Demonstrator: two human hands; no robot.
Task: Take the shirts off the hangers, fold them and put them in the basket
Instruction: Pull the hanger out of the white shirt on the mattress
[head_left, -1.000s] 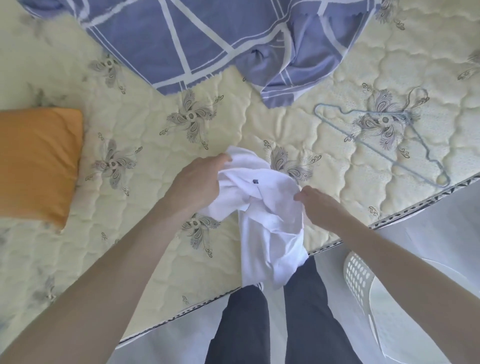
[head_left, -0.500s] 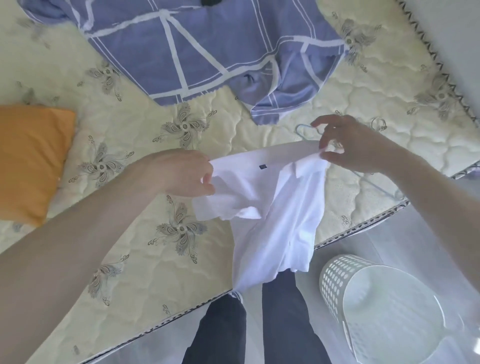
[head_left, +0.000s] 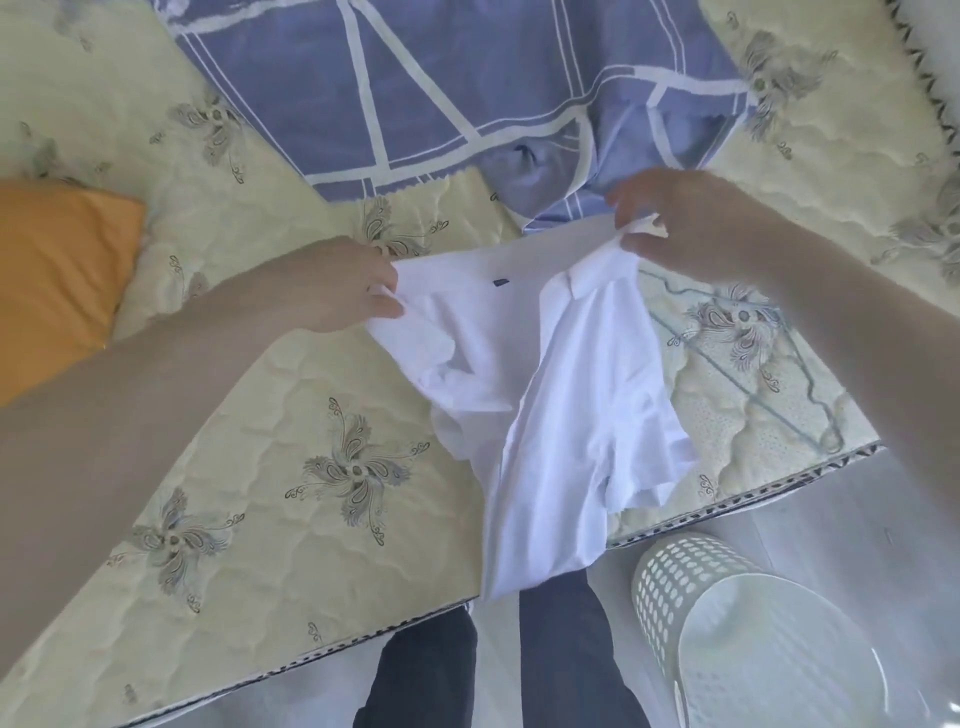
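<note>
Shirt (head_left: 561, 395) — white, crumpled, collared — hangs off mattress (head_left: 291, 519).

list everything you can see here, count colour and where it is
white shirt: 1, white, held up over the mattress edge, lower part hanging toward the floor
blue checked shirt: 1, blue with white lines, spread at the far side of the mattress
hanger: 1, pale blue wire, flat on the mattress at right, partly hidden by the arm
basket: 1, white, perforated, on the floor at lower right
pillow: 1, orange, left edge
mattress: 1, cream, quilted, grey floral motifs
legs: 2, dark trousers, bottom centre
left hand: grips the white shirt's left side
right hand: pinches its right side
</note>
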